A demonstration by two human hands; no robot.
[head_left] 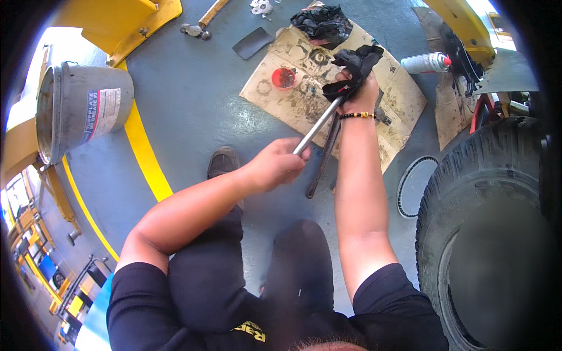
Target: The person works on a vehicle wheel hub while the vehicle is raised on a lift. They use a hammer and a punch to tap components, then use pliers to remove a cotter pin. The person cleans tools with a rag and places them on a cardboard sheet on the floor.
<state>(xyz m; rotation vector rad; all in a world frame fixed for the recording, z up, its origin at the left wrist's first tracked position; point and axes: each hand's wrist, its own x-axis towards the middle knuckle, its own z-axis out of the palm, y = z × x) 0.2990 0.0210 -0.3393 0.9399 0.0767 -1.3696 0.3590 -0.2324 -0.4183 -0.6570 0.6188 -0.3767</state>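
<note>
My left hand (276, 164) grips the near end of a shiny metal rod (317, 127) that slants up to the right. My right hand (362, 92) holds a black rag (355, 68) wrapped around the rod's far end. A beaded band sits on my right wrist. Below the rod, a long dark metal bar (323, 158) lies on the grey floor. Both hands are above a stained sheet of cardboard (404, 96).
A grey bucket (82, 108) lies at the left by a yellow floor line (143, 155). A large tyre (480, 228) stands at the right. On or near the cardboard are a red cup (284, 78), another black rag (323, 23), a spray can (426, 62). A hammer (202, 23) lies further back.
</note>
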